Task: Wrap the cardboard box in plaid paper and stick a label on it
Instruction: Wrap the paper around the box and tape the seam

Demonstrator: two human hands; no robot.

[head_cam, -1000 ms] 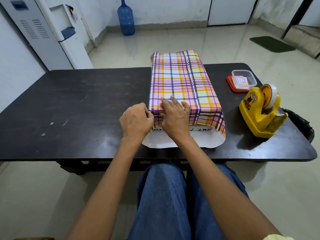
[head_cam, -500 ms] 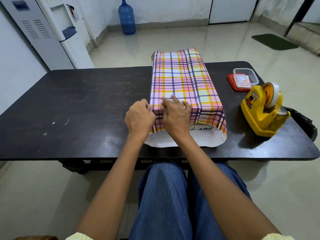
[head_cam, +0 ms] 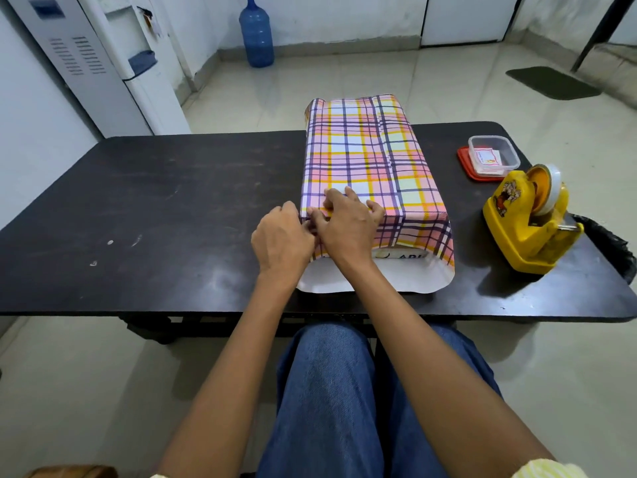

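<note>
Tape dispenser [head_cam: 531, 219] and clear tub [head_cam: 493, 159] sit right of plaid paper [head_cam: 365, 160].

We find the cardboard box [head_cam: 401, 256] lying lengthwise on the table [head_cam: 172, 219], right of centre. The paper [head_cam: 362, 157] covers its top and sides, and a flap lies on the table before its near end. Our left hand [head_cam: 281, 239] sits at the box's near left corner, touching our right hand [head_cam: 348, 225] on the near top edge. Right of the box stands the tape dispenser [head_cam: 527, 222]; behind it, a container [head_cam: 493, 159] rests on a lid [head_cam: 463, 163]. Beyond the table, a water bottle [head_cam: 256, 36] stands on the floor.
</note>
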